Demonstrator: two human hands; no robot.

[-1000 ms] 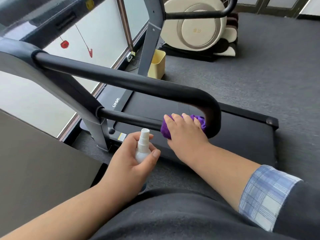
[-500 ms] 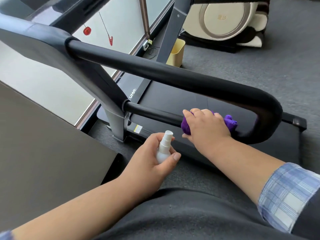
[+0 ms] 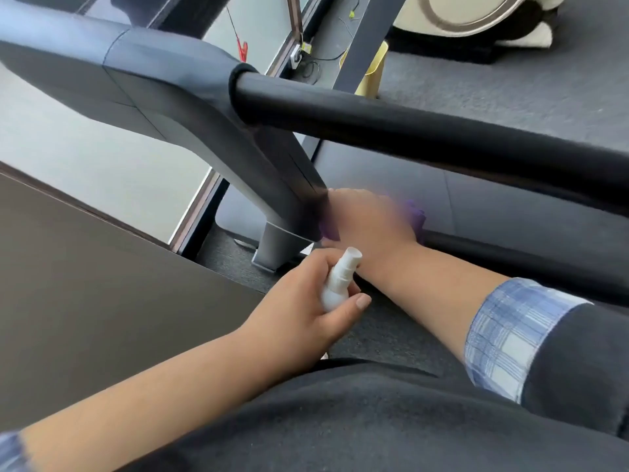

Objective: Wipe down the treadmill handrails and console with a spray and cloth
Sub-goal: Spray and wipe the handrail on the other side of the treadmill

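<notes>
Right hand (image 3: 366, 219): motion-blurred; fingers wrapped over a purple cloth (image 3: 417, 218), pressing it on the lower rail (image 3: 510, 257) where that rail meets the grey upright (image 3: 272, 185). Cloth shows at both sides of the hand. Left hand (image 3: 306, 301): fingers and thumb clasp a small white spray bottle (image 3: 338, 282), nozzle upward, just beside the right wrist and apart from the rail. A plaid cuff (image 3: 507, 338) sits on the right forearm. The upper handrail (image 3: 425, 131) runs above both hands. A dark desk (image 3: 102, 284) lies at left; grey carpet (image 3: 493, 90) beyond.
</notes>
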